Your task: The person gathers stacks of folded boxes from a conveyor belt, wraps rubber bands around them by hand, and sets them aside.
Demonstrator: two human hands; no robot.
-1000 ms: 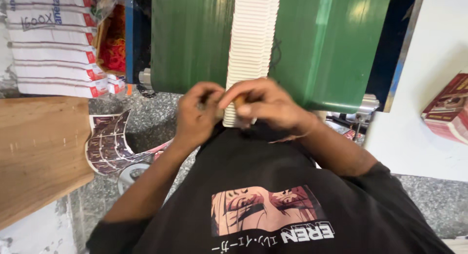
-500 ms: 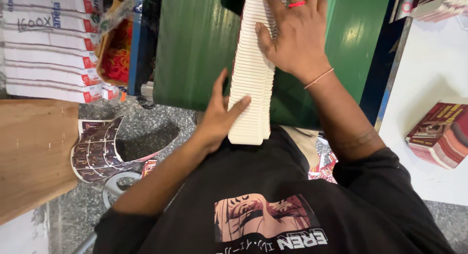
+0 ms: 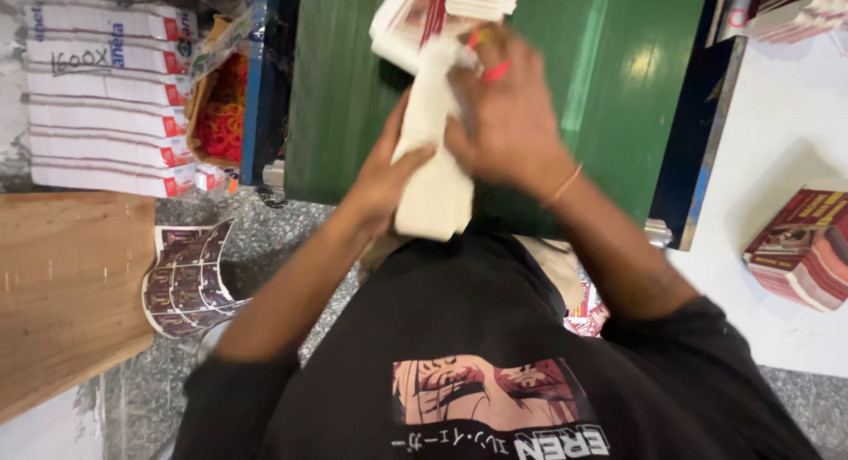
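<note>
Green sloping work surface (image 3: 353, 89) fills the background, with a bin of rubber bands (image 3: 221, 116) off to the side. Half a second ago the 2 hands were spread along the cream stack of flat cartons (image 3: 433, 169); now the left hand (image 3: 384, 173) and right hand (image 3: 503, 124) have closed in together, both clamped on it, lifting it off the slope.

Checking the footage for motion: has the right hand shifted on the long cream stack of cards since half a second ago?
Yes. The right hand slid down the long cream stack of cards, toward the person, against the green surface.
</note>
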